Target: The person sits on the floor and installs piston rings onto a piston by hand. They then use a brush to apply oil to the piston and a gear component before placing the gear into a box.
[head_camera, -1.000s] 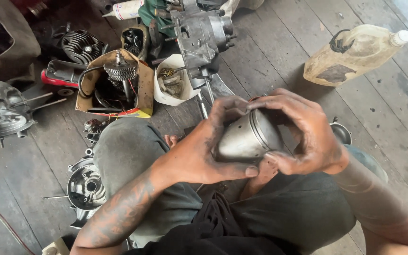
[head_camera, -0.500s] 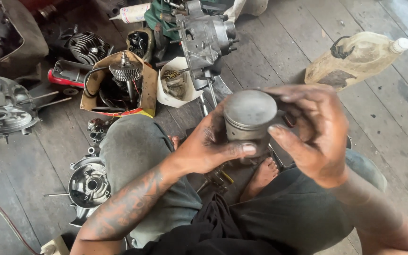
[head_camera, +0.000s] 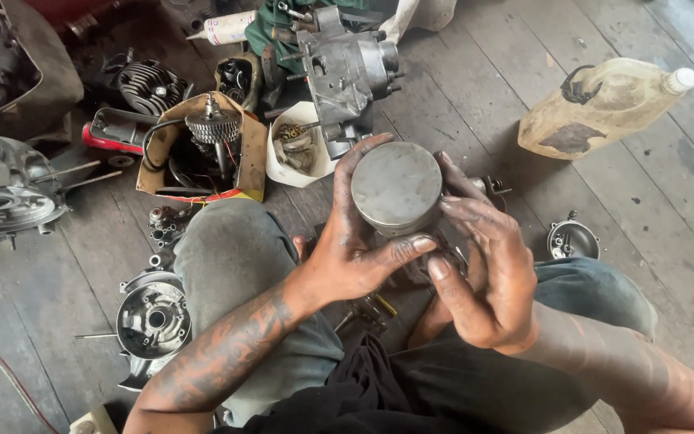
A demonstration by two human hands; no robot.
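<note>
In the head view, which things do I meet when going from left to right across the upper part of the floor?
Round engine cover → cardboard box with a gear → white tub of small parts → piston held in both hands → yellowish plastic jug.

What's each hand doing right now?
Left hand: closed around the metal piston.
Right hand: fingers on the same piston, steadying it.

Lighting: soft, even daylight, brighter toward the upper right of the plank floor point(head_camera: 604, 241). Shadows faint; top-left corner dim. Focus sharp, edges slightly bowed.
</note>
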